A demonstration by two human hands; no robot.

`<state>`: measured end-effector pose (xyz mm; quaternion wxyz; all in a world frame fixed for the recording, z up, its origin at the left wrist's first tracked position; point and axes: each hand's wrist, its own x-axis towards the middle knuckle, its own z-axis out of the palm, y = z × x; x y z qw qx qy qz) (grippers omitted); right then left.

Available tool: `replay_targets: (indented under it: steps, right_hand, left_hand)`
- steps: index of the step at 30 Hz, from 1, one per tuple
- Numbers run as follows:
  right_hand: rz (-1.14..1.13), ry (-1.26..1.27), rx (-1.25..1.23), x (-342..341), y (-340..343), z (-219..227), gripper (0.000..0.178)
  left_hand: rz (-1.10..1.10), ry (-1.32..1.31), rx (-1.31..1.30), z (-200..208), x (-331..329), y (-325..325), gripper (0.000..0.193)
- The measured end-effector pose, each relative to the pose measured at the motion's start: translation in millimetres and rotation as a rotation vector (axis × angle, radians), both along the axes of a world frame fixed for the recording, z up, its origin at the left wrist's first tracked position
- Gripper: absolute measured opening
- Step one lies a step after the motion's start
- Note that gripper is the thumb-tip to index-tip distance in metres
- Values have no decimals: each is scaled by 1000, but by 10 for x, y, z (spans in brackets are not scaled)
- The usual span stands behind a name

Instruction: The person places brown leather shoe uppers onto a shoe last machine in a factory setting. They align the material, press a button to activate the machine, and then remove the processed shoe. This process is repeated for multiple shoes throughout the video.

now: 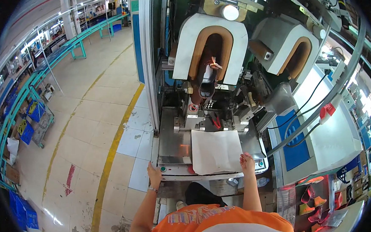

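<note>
Flanking the white sheet (215, 150), my left hand (154, 175) and curled right hand (247, 161) sit at the counter's (173, 144) front edge; I cannot confirm either grip. Dark shoe (207, 87) lies at one o'clock from left, eleven from nearer right, long axis twelve-to-six.

Teal conveyor (73, 43) stands left; blue crates (23, 211) sit nearby; yellow stripe (111, 156) marks floor (83, 141).
</note>
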<state>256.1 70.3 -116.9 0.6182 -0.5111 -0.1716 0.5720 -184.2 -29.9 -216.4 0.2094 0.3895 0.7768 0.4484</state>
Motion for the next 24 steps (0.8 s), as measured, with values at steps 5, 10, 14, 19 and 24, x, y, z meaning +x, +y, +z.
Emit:
replay_targets:
  steps: [5,10,14,19,24]
  right_hand:
    - [-28,-4,0,169,-203,19,23]
    - [85,109,92,260,-438,340,22]
    - [37,80,138,433,-542,554,23]
    - [-165,-132,37,652,-697,604,27]
    - [-272,-182,89,839,-923,500,20]
  left_hand:
    - [7,49,-13,53,27,7,55]
    - [66,67,-28,17,20,2,50]
    - [99,-103,5,58,1,47,42]
    - [132,254,474,277,190,54,37]
    - [-239,3,619,1294,1214,-159,36]
